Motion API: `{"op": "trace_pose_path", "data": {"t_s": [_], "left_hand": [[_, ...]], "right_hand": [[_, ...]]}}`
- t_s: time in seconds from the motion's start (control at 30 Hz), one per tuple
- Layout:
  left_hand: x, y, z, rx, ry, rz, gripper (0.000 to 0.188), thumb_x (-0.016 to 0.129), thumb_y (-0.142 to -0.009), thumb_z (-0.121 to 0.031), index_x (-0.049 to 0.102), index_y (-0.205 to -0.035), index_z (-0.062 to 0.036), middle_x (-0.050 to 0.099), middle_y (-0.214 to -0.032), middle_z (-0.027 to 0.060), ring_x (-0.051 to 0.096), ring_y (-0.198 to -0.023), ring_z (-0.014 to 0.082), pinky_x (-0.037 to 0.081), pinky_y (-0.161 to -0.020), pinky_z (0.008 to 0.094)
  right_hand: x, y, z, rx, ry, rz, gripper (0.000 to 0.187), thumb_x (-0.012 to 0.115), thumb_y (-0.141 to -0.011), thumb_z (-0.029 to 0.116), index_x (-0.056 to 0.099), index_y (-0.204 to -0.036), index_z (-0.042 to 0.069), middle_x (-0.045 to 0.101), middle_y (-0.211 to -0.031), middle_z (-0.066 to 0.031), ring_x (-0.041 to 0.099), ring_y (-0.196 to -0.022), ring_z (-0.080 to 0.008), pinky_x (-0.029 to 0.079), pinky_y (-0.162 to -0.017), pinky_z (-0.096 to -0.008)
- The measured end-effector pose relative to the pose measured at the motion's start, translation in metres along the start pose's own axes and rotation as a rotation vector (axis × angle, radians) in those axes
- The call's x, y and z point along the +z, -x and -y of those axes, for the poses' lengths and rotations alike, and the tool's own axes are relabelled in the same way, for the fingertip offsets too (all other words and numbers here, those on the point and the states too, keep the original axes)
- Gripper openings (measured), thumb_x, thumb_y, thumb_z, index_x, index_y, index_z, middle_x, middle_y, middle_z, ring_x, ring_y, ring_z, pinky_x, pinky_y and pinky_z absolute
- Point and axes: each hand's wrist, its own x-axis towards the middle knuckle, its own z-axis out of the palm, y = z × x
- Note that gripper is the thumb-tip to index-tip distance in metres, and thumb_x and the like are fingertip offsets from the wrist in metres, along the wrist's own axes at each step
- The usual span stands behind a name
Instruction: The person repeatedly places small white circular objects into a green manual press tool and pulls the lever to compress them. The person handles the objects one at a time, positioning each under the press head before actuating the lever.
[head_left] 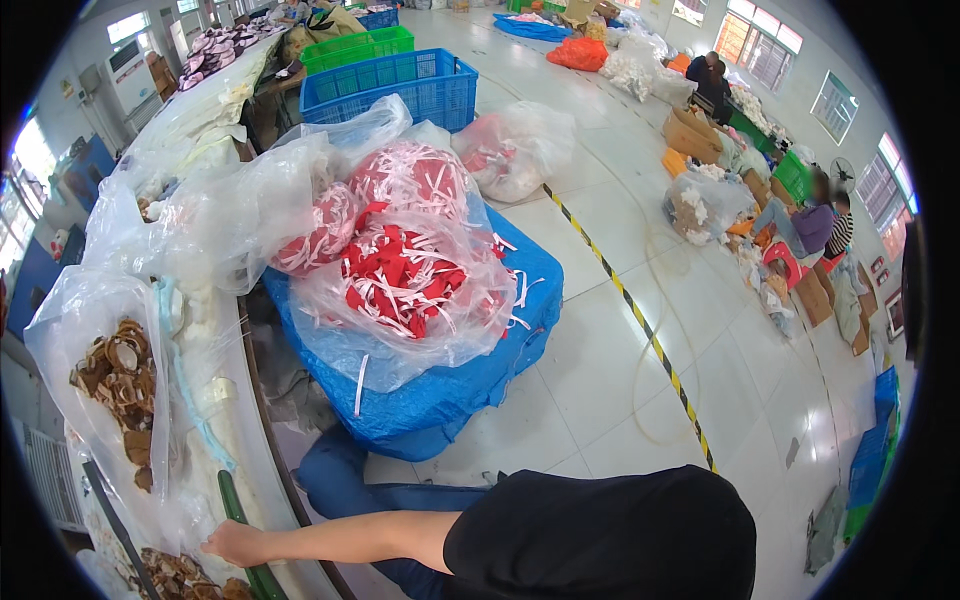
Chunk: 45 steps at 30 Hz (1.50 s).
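My left hand (230, 543) reaches out to the left over the edge of a long worktable (262, 440). It lies on clear plastic beside a green strip (243, 515), fingers stretched out with nothing seen in them. Just below the hand sits a heap of brown cut pieces (180, 578). A clear bag of brown ring-shaped pieces (120, 385) lies further up the table. My right hand is out of view. My black shirt (610, 540) fills the lower edge.
Beside the table, a blue tarp bundle (450, 380) carries clear bags of red and white strips (405, 280). Blue (400, 85) and green (355, 45) crates stand behind. A yellow-black floor line (640, 320) crosses the tiles. People sit among boxes (690, 135) at right.
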Motion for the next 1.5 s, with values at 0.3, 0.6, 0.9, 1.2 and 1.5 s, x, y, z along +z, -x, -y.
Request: {"op": "trace_pose_path", "data": {"t_s": [0.3, 0.6, 0.9, 1.2, 1.5], "left_hand": [[0.000, -0.004, 0.015, -0.045, -0.056, -0.011, 0.033, 0.070, -0.096, -0.023, 0.076, -0.113, 0.0038, 0.075, -0.113, 0.0218, 0.069, -0.100, 0.0367, 0.054, -0.091, 0.0432], [-0.006, -0.008, 0.009, -0.077, -0.057, 0.058, 0.047, 0.068, -0.096, -0.039, 0.075, -0.116, 0.0033, 0.073, -0.118, 0.0227, 0.067, -0.107, 0.0397, 0.051, -0.098, 0.0465], [-0.015, -0.018, 0.060, -0.076, 0.009, 0.167, 0.056, 0.068, -0.096, -0.049, 0.074, -0.117, 0.0027, 0.072, -0.122, 0.0228, 0.066, -0.112, 0.0414, 0.049, -0.102, 0.0483], [0.000, -0.017, 0.019, -0.088, 0.262, 0.195, 0.033, 0.063, -0.103, -0.015, 0.069, -0.130, 0.0033, 0.072, -0.117, 0.0113, 0.065, -0.100, 0.0199, 0.053, -0.088, 0.0335], [-0.005, 0.007, 0.001, -0.261, 0.505, 0.104, 0.016, 0.071, -0.093, -0.002, 0.075, -0.108, 0.0019, 0.049, -0.079, -0.0059, 0.038, -0.069, 0.0040, 0.032, -0.061, 0.0225]], "right_hand": [[0.017, 0.000, 0.004, 0.020, 0.079, 0.047, 0.027, 0.065, -0.082, 0.009, 0.061, -0.107, 0.001, 0.065, -0.078, -0.0132, 0.066, -0.076, -0.0353, 0.049, -0.069, -0.0462], [0.010, 0.004, 0.014, -0.001, 0.118, 0.061, 0.025, 0.065, -0.082, 0.011, 0.059, -0.105, 0.002, 0.064, -0.074, -0.0130, 0.064, -0.071, -0.0353, 0.046, -0.065, -0.0459], [0.006, 0.007, 0.013, 0.034, 0.063, -0.075, 0.023, 0.069, -0.079, 0.015, 0.059, -0.096, 0.002, 0.064, -0.071, -0.0149, 0.065, -0.070, -0.0388, 0.047, -0.063, -0.0508], [0.015, 0.011, -0.014, -0.159, -0.106, -0.332, 0.028, 0.062, -0.092, 0.015, 0.068, -0.117, 0.006, 0.069, -0.082, -0.0117, 0.068, -0.075, -0.0326, 0.054, -0.065, -0.0435], [-0.063, 0.028, 0.127, 0.493, -1.065, 0.241, 0.014, 0.060, -0.101, 0.001, 0.063, -0.113, -0.005, 0.074, -0.094, -0.0104, 0.070, -0.084, -0.0124, 0.058, -0.078, -0.0267]]}}
